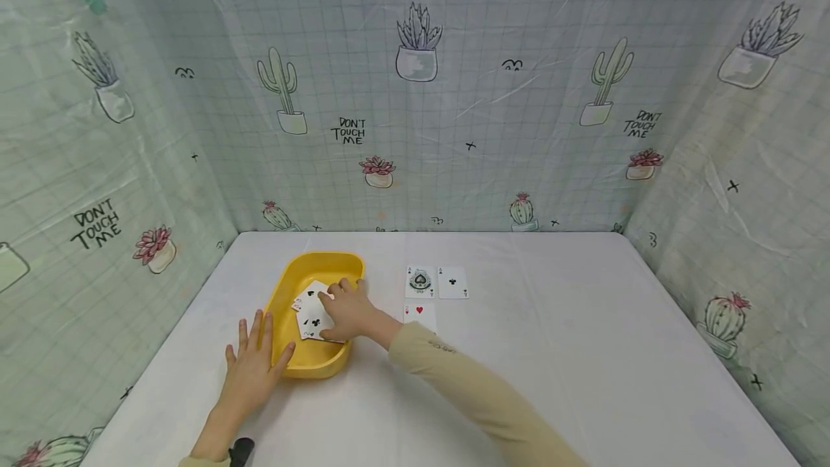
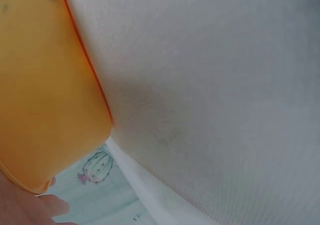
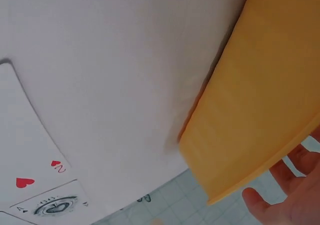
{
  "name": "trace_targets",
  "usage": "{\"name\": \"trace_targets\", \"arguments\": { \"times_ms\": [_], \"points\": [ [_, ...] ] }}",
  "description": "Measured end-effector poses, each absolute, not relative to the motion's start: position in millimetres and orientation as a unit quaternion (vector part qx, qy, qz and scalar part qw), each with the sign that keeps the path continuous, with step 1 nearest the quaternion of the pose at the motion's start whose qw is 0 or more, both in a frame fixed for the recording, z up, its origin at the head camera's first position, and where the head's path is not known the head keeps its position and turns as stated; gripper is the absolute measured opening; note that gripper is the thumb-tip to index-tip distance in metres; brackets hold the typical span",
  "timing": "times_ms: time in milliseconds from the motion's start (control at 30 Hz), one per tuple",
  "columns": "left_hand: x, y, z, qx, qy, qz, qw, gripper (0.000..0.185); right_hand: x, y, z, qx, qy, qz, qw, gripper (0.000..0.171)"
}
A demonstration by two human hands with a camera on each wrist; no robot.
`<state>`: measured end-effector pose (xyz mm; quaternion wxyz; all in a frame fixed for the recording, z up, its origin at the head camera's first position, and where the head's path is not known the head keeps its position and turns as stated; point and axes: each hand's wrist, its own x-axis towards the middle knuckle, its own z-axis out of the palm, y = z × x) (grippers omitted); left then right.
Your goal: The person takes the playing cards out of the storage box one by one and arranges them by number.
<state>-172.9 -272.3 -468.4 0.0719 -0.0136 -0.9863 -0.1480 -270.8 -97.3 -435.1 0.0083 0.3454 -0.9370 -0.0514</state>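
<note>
**cardguy22:** Nearest the camera, the left hand (image 1: 254, 366) lies flat with fingers spread and straight, pressing against the near-left rim of the yellow tray (image 1: 285, 287), so it's steadying it rather than gripping anything. Just past that, the right hand (image 1: 348, 310) is down inside the tray on the loose playing cards (image 1: 314, 323). Its fingers look curled over the pile, but I can't tell whether a card is actually pinched or just touched.

**tabletop_sam:** What's in the tray exactly?

**cardguy22:** A small messy heap of face-up cards. One shows a black club and another has some red on it. The hand covers the rest.

**tabletop_sam:** And the ones laid out on the worktop?

**cardguy22:** Right of the tray, on the white worktop (image 1: 551, 352), the nearest is a two of hearts (image 1: 419, 316). Further back sit an ace of spades (image 1: 420, 282) and a club card (image 1: 452, 282), side by side in a neat row. All three are face up and well apart from the tray.

**tabletop_sam:** So how far along would you say?

**cardguy22:** My guess is early. Three cards are out, several are in the tray, and the second row has just one card. Beyond it all there's just the cactus-print curtain (image 1: 415, 92) round the back.
</note>
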Motion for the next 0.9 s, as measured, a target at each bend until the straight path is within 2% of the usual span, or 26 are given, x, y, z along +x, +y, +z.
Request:
{"name": "trace_targets", "arguments": {
  "times_ms": [367,900],
  "points": [
    [-172.8,-272.2,-467.2,-0.012,-0.986,-0.149,0.072,0.077,-269.1,-116.0,-447.6,0.302,-0.949,-0.090,-0.009,0.075],
    [-173.6,-271.5,-467.2,-0.005,-0.986,-0.153,0.060,0.078,-269.0,-122.9,-456.7,0.317,-0.942,-0.110,-0.012,0.071]
  ]
}}
